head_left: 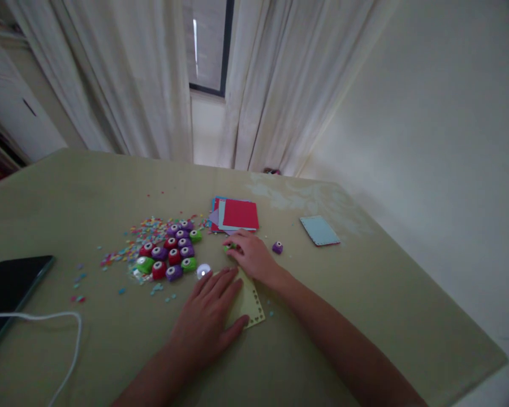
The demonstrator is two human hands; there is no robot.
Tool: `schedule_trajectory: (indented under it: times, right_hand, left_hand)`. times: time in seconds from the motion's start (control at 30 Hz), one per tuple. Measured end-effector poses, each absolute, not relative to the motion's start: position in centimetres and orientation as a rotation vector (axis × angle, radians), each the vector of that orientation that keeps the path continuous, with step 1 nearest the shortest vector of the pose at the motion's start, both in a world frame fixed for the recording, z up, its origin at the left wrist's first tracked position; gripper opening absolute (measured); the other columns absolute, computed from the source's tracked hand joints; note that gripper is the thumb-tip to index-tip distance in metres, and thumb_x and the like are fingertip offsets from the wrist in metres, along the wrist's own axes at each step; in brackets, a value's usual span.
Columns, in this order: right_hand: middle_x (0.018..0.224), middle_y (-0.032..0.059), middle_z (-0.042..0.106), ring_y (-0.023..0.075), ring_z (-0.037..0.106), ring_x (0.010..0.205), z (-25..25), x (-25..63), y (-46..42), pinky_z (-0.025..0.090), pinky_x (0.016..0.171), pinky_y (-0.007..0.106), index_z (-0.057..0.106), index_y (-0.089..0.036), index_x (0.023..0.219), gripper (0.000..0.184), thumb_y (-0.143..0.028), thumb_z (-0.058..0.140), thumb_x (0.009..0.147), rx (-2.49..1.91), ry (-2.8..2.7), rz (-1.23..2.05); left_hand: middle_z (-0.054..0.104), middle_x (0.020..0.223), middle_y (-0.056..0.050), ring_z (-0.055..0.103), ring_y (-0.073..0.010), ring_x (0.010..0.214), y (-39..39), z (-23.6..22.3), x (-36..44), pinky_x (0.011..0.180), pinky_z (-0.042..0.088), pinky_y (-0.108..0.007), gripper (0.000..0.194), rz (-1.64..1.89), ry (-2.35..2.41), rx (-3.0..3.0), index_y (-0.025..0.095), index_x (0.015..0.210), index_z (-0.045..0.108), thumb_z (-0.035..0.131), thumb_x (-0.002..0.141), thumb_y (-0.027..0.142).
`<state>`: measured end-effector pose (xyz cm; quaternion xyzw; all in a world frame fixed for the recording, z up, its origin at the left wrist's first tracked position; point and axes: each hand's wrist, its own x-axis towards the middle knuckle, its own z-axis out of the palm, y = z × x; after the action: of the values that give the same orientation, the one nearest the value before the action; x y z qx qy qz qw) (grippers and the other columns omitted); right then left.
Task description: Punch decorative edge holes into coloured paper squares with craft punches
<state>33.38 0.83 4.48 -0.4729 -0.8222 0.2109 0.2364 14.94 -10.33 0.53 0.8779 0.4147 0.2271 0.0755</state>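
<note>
Two hands at hole-edged yellow card

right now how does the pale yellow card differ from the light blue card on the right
The pale yellow card is partly covered by the left hand; the light blue card lies uncovered. The yellow card's visible edge shows bigger holes; the blue card's edge marks look finer. Both lie on the pale green table.

Yellow card: left hand covers part. Green punch: right hand partly hides it. Dark-screened device: left edge crops it.
</note>
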Motion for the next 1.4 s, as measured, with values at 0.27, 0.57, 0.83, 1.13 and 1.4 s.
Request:
schedule_trajectory:
  times: [0.27, 0.57, 0.83, 1.13, 1.4]
  right_hand:
    - [0.106, 0.0071, 0.071, 0.0199, 0.070, 0.091, 2.4, 41.0, -6.5, 0.059, 0.084, 0.032, 0.081, -0.022, 0.121, 0.028, -0.012, 0.074, 0.096, -1.339, -1.871, 0.644]
    - [0.104, 0.0066, 0.073, 0.0166, 0.068, 0.079, 3.2, 41.4, -7.1, 0.059, 0.076, 0.029, 0.078, -0.021, 0.122, 0.031, -0.015, 0.072, 0.092, -1.266, -1.855, 0.879]
    - [0.103, 0.0062, 0.076, 0.0179, 0.070, 0.084, 3.7, 41.6, -7.5, 0.058, 0.079, 0.029, 0.079, -0.020, 0.121, 0.028, -0.023, 0.077, 0.094, -1.208, -1.850, 0.990]
    - [0.109, 0.0069, 0.080, 0.0204, 0.073, 0.094, 3.7, 41.8, -7.4, 0.058, 0.087, 0.032, 0.079, -0.023, 0.120, 0.026, -0.022, 0.080, 0.094, -1.200, -1.923, 0.980]
    - [0.110, 0.0067, 0.081, 0.0219, 0.074, 0.097, 3.9, 41.9, -7.6, 0.058, 0.089, 0.034, 0.078, -0.024, 0.121, 0.026, -0.022, 0.079, 0.095, -1.175, -1.986, 0.975]
  left_hand:
    - [0.057, 0.166, -0.007, 0.057, -0.0304, 0.148, -10.4, -0.1, 14.8, 0.126, 0.039, -0.053, 0.062, 0.659, 1.293, 2.692, 0.027, 0.158, 0.052, 0.066, 0.102, 0.049]
    - [0.058, 0.165, -0.006, 0.058, -0.0276, 0.148, -10.4, 0.6, 14.6, 0.127, 0.038, -0.048, 0.064, 0.619, 1.279, 2.734, 0.027, 0.164, 0.045, 0.060, 0.107, 0.050]
    - [0.056, 0.167, -0.005, 0.056, -0.0283, 0.150, -10.5, 0.8, 14.4, 0.127, 0.038, -0.048, 0.062, 0.577, 1.274, 2.737, 0.027, 0.165, 0.045, 0.059, 0.108, 0.047]
    - [0.046, 0.174, -0.006, 0.046, -0.0321, 0.156, -10.7, 0.9, 14.3, 0.129, 0.031, -0.052, 0.072, 0.527, 1.322, 2.787, 0.027, 0.168, 0.041, 0.061, 0.104, 0.053]
    - [0.044, 0.175, -0.007, 0.053, -0.0329, 0.150, -10.9, 1.1, 14.6, 0.125, 0.036, -0.053, 0.071, 0.543, 1.407, 2.733, 0.029, 0.168, 0.040, 0.059, 0.104, 0.053]
